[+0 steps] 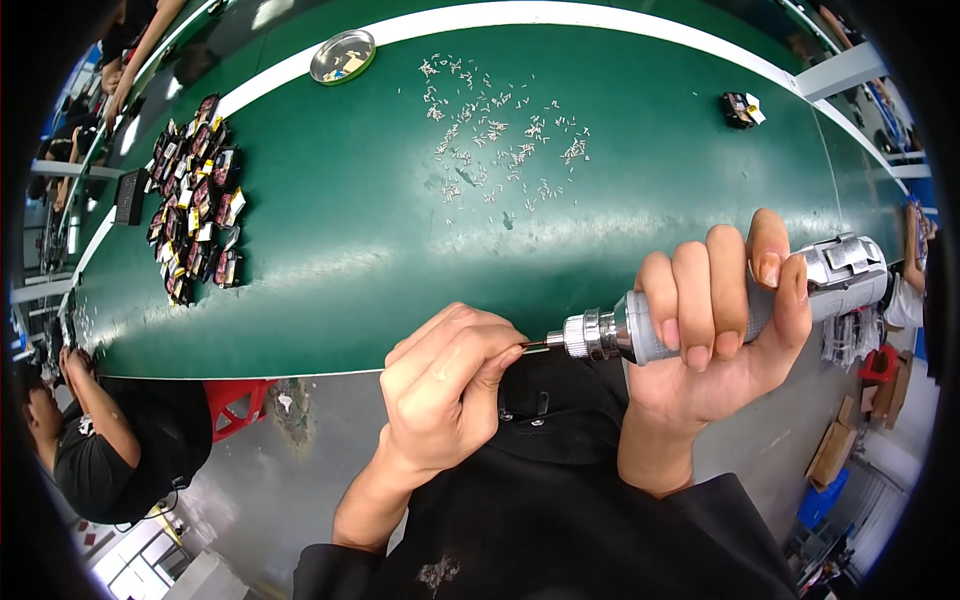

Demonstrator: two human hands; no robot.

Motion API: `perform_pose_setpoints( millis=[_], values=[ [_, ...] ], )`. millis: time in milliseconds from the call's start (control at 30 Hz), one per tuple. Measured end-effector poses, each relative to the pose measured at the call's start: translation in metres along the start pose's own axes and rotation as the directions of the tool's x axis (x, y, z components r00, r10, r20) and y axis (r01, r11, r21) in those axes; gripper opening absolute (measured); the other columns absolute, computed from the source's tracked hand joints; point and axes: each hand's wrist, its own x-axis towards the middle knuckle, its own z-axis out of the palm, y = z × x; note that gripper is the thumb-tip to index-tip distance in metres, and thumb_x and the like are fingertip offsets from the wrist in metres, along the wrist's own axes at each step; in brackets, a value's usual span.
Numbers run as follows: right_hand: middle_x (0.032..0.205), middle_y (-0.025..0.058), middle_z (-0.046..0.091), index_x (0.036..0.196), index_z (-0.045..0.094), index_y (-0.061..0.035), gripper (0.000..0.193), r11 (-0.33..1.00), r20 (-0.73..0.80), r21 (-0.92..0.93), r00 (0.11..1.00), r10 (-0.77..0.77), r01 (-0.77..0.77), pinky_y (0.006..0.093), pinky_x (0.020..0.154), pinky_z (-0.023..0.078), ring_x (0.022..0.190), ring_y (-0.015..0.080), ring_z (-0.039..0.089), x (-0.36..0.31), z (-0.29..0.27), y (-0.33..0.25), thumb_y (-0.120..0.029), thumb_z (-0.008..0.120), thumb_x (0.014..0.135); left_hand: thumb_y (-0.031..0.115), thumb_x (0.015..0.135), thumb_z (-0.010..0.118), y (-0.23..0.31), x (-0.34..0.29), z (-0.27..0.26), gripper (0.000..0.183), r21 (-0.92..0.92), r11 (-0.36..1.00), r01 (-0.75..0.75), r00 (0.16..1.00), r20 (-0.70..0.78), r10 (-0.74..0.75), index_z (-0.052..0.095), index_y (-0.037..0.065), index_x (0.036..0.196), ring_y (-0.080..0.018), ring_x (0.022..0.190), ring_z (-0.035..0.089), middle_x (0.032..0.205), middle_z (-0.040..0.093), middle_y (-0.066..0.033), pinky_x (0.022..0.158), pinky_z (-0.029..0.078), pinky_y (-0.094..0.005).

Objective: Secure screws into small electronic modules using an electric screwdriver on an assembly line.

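My right hand is wrapped round a grey and silver power screwdriver, held sideways above the near edge of the table. Its knurled chuck points left, and a thin bit sticks out of it. My left hand is closed in a pinch at the end of that bit, thumb against forefinger. Whether a small screw is also between those fingertips is hidden. Beyond my hands, many tiny silver pins or screws lie scattered over the green tabletop.
At the left is a heap of small black parts with yellow and white labels, beside a black tray. A round metal dish stands at the far edge. One similar black part lies far right. A person sits at the left near a red stool.
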Motion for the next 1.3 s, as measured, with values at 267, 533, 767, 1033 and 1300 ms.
perform_pose_setpoints(
  millis=[267,533,767,1033,1300],
  values=[
    [0.053,-0.0027,0.038,0.089,0.045,-0.0086,0.019,1.000,-0.008,0.006,1.000,0.027,-0.027,0.0254,0.049,0.035,0.042,0.0074,0.037,0.001,-0.010,-0.002,-0.024,0.041,0.098,-0.008,0.074,0.064,-0.003,0.000,0.004,0.008,-0.051,0.999,-0.005,0.997,0.077,0.009,0.057,-0.004,0.076,-0.0226,0.056,0.056,0.069,0.060,-0.0117,0.052,0.045,-0.0293],
    [0.050,-0.0039,0.035,0.085,0.044,-0.0100,0.020,0.992,-0.185,0.119,0.981,0.050,-0.028,0.0262,0.048,0.035,0.040,0.0082,0.033,0.012,-0.021,-0.001,-0.024,0.037,0.097,0.020,0.083,0.066,-0.008,0.019,-0.014,0.036,-0.130,0.987,0.099,0.995,-0.014,-0.102,0.062,-0.008,0.105,-0.0172,0.065,0.058,0.083,0.066,-0.0143,0.057,0.045,-0.0253],
    [0.052,-0.0027,0.033,0.083,0.038,-0.0102,0.019,0.981,-0.380,0.162,0.911,0.159,-0.104,0.0267,0.050,0.036,0.042,0.0086,0.033,0.002,-0.028,0.025,-0.023,0.043,0.096,0.009,0.095,0.050,-0.034,0.108,-0.075,0.030,0.317,0.941,0.116,0.993,-0.072,-0.098,0.054,-0.005,0.069,-0.0093,0.060,0.049,0.068,0.061,-0.0083,0.057,0.039,-0.0217],
    [0.053,-0.0005,0.037,0.085,0.040,-0.0110,0.018,0.950,-0.220,0.216,0.937,0.271,-0.224,0.0296,0.054,0.036,0.044,0.0112,0.039,-0.018,-0.035,0.043,-0.023,0.049,0.095,0.025,0.084,0.061,-0.149,0.258,-0.088,0.033,0.823,0.540,0.177,0.980,-0.095,-0.177,0.056,0.001,0.106,-0.0308,0.087,0.062,0.087,0.061,-0.0159,0.079,0.048,-0.0407],
    [0.052,0.0016,0.038,0.085,0.041,-0.0102,0.015,0.915,-0.158,0.279,0.925,0.345,-0.293,0.0325,0.056,0.037,0.044,0.0131,0.039,-0.015,-0.041,0.039,-0.019,0.050,0.092,0.025,0.080,0.066,-0.185,0.311,-0.077,0.045,0.907,0.420,0.039,0.991,0.018,-0.131,0.054,-0.002,0.115,-0.0362,0.098,0.057,0.102,0.059,-0.0217,0.087,0.047,-0.0419]
  ],
)
